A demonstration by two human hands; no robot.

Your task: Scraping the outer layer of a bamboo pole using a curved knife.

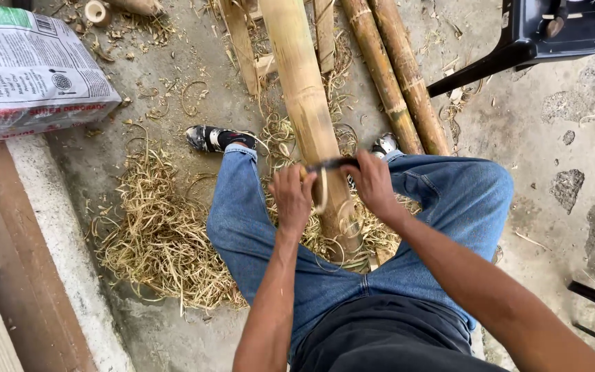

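Two hands clench the ends of one dark drawknife blade [330, 164] laid crosswise on a thick pale bamboo pole [306, 103]: the left hand [292, 196] is fisted on the blade's left end, the right hand [374, 182] fisted on its right end, so each grip sits just beside the pole on its own side. The pole's long axis runs away from the person, from between the knees in blue jeans [256, 234] up toward the top of the view, and the blade crosses it nearly at right angles. The near end of the pole lies below the hands, closer to the body. Curled shavings [163, 238] are heaped on the concrete floor to the left and under the legs. Two darker bamboo poles [397, 83] lie just right of the pale one.
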